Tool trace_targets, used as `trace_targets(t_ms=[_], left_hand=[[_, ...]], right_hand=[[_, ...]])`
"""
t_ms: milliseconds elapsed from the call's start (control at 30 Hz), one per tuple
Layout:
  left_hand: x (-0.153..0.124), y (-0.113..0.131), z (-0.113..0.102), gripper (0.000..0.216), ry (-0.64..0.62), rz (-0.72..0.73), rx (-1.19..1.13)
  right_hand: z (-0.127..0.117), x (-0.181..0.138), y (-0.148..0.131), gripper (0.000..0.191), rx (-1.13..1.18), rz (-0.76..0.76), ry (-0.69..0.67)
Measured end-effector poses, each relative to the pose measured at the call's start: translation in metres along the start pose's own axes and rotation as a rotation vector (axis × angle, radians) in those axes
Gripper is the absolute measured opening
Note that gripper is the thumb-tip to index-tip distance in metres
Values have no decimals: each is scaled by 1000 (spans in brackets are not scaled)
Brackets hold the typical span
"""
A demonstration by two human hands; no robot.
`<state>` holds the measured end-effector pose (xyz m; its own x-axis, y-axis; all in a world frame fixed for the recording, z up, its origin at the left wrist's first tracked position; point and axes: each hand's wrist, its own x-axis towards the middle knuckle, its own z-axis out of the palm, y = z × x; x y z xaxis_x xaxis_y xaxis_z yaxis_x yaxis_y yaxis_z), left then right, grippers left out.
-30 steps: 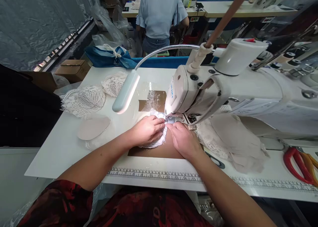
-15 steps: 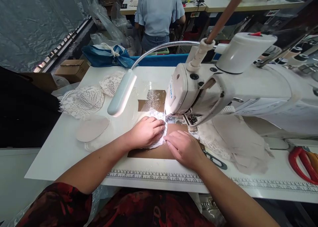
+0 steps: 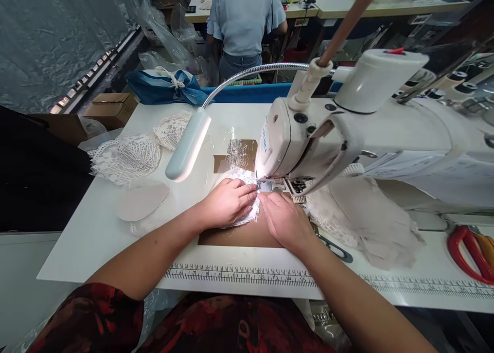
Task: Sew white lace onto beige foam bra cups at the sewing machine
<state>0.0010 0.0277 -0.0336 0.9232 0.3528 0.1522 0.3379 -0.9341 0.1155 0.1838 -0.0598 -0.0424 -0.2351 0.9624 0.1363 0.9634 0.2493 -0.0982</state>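
Note:
A small white lace piece (image 3: 251,215) lies under the needle end of the white sewing machine (image 3: 281,137), its near edge showing below my fingers. My left hand (image 3: 231,201) rests over it from the left, fingers together and bent down onto the lace. From the right, my right hand (image 3: 284,216) pinches the lace edge close to the presser foot, with thumb and forefinger together. Both hands sit over a brown sheet (image 3: 239,237) on the table. My left fingers partly hide the needle area and most of the lace.
Lace cups (image 3: 127,157) and a beige oval pad (image 3: 142,201) lie at left. A lamp (image 3: 189,146) hangs overhead. Beige fabric pieces (image 3: 380,229), black-handled snips (image 3: 335,250) and red-handled scissors (image 3: 469,252) lie at right. A tape rule (image 3: 239,275) runs along the front edge. A co-worker (image 3: 243,23) sits beyond.
My right hand has moved up and slightly right, its fingertips now closer to the presser foot. The lace has shifted slightly under my left hand, which has stayed almost in place.

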Motion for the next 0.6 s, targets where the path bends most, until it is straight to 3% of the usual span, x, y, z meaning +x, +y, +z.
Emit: trace_targets(t_ms=[600], left_hand=[[7, -12, 8, 34, 88, -28, -55]], right_hand=[[4, 2, 6, 39, 116, 19, 38]])
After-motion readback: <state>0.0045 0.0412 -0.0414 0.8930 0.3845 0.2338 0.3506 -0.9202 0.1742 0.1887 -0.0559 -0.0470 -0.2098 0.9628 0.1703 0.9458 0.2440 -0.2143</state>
